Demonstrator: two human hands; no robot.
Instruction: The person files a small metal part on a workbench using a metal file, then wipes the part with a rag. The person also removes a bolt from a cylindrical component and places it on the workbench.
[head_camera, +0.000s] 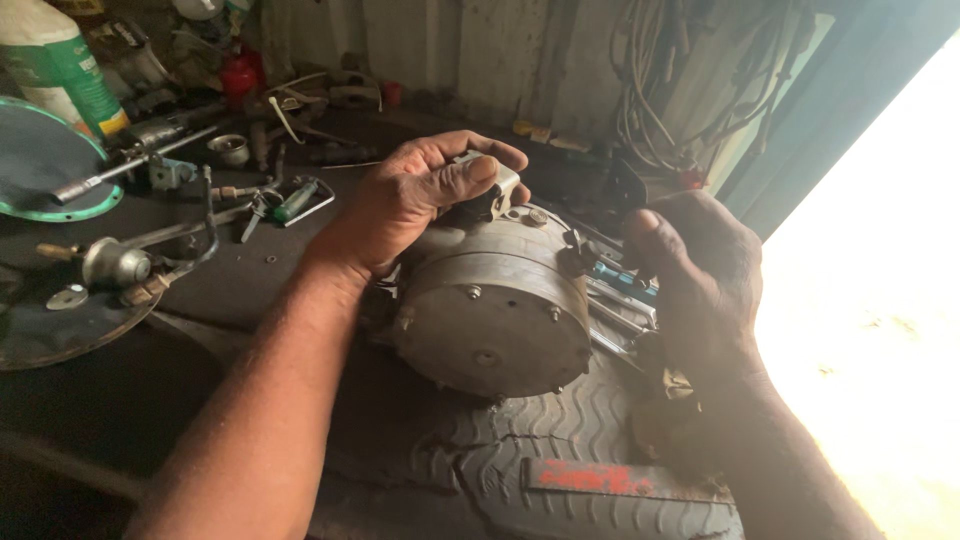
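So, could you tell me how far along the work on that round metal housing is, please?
Done: the housing lies on the tyre, tools beside it. In hand: the left hand grips a small metal part at the housing's top; the right hand hovers close. Left: the cover bolts remain in place.

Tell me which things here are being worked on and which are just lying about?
In hand: round metal motor housing, small metal part gripped by left hand, right hand beside housing.
Lying about: tyre, socket wrench, green-handled tool, red can.
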